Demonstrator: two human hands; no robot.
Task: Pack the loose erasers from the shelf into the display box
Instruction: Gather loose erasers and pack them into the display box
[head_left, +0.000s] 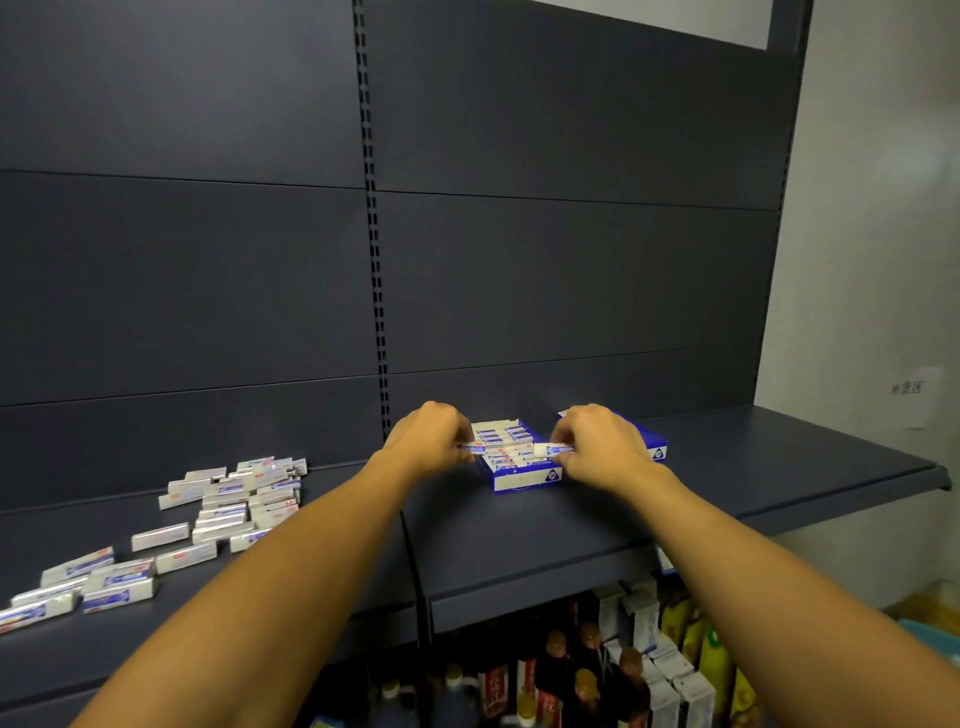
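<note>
A blue and white display box (524, 479) stands on the dark shelf (519, 530), partly filled with a row of wrapped erasers (501, 436). My left hand (428, 439) pinches one eraser (474, 447) at the box's left edge. At the box's right edge, my right hand (602, 447) pinches another eraser (551, 450). Both erasers lie across the top of the box. Several loose erasers (234, 499) in white and blue wrappers lie scattered on the shelf to the left.
A second blue box (655, 451) sits behind my right hand. Below the shelf stand bottles (587, 675) and cartons (685, 686). The shelf's slotted upright (375, 260) rises behind the box. A pale wall with a paper label (909, 388) is at right.
</note>
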